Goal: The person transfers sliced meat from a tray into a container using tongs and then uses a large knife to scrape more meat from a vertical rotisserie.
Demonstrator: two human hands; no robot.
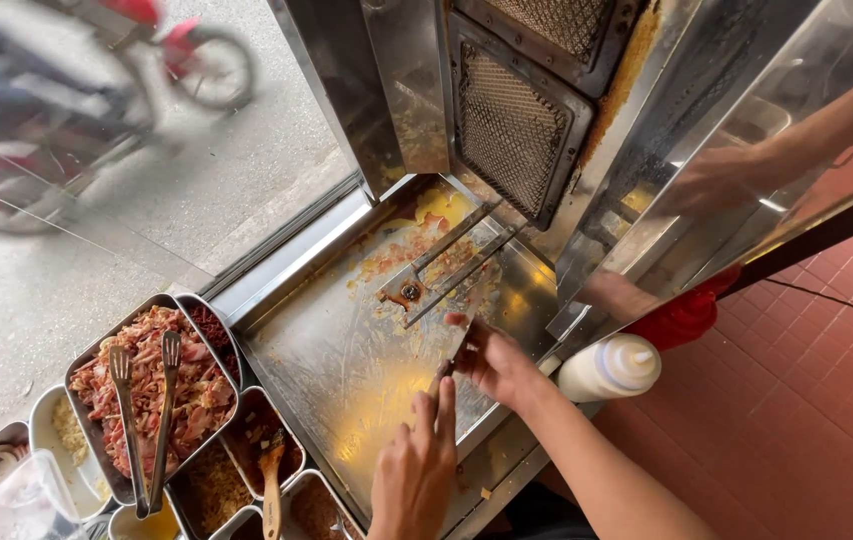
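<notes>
You are scraping the greasy steel tray under the grill: your right hand is clamped on a thin scraper at mid-tray, your left hand rests flat with fingers together just beside it, so press steadily.

Motorbike behind glass: motion-blurred, cut by top and left edges. Tool in right hand: mostly hidden by fingers, kind undetermined. Left hand wrist cut by bottom edge; clear bag cropped at corner.
</notes>
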